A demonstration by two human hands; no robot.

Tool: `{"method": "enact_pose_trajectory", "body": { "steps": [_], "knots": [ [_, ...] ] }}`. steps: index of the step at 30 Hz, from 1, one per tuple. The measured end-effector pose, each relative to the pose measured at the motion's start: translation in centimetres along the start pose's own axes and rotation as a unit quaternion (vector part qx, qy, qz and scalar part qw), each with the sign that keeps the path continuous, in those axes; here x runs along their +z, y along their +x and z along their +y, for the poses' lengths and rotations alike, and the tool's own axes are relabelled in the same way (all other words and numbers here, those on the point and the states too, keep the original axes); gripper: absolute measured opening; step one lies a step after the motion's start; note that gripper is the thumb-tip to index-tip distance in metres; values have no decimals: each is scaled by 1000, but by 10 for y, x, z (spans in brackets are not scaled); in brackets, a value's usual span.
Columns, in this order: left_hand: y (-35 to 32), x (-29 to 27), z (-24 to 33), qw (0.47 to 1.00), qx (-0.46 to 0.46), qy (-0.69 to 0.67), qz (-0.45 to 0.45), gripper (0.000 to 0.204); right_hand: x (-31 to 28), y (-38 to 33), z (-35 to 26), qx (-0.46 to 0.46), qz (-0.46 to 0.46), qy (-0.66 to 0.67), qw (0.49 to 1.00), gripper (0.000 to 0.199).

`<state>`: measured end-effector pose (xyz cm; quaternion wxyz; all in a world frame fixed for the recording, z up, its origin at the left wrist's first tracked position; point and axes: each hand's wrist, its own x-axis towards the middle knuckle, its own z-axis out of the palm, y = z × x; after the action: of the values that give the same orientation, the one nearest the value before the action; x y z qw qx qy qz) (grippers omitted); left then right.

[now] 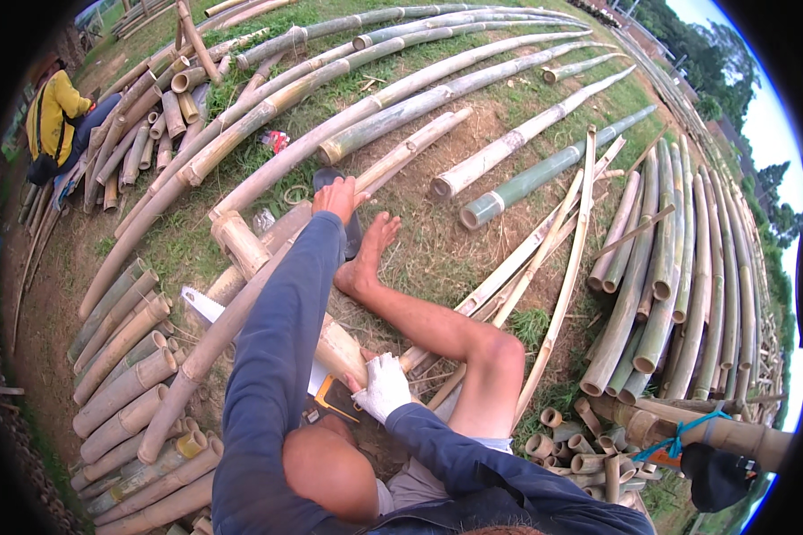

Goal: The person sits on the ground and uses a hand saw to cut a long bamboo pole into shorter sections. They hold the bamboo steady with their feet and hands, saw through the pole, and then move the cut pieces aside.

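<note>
**Saw across the pole**

I saw the bamboo pole (241, 308) running from lower left away to upper right. My left hand (337, 198) lay farther up, fingers spread. Nearer, my gloved right hand (382, 385) gripped the saw (207, 309) crossing the pole. No containers showed.

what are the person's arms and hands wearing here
Both arms are covered by long dark blue sleeves reaching the wrists. The right hand wears a white knit work glove. The left hand is bare, with no glove.
</note>
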<state>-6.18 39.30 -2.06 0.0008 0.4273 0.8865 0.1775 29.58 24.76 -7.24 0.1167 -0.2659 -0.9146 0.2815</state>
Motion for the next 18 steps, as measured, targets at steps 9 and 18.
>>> {"method": "enact_pose_trajectory", "body": {
  "steps": [9, 18],
  "knots": [
    [1, 2, -4, 999, 7, 15, 30, 45, -1, -1, -2, -8, 7, -23, 1000, 67],
    [-9, 13, -21, 994, -60, 23, 86, 52, 9, -1, 0, -13, 18, -35, 999, 68]
  ]
}}
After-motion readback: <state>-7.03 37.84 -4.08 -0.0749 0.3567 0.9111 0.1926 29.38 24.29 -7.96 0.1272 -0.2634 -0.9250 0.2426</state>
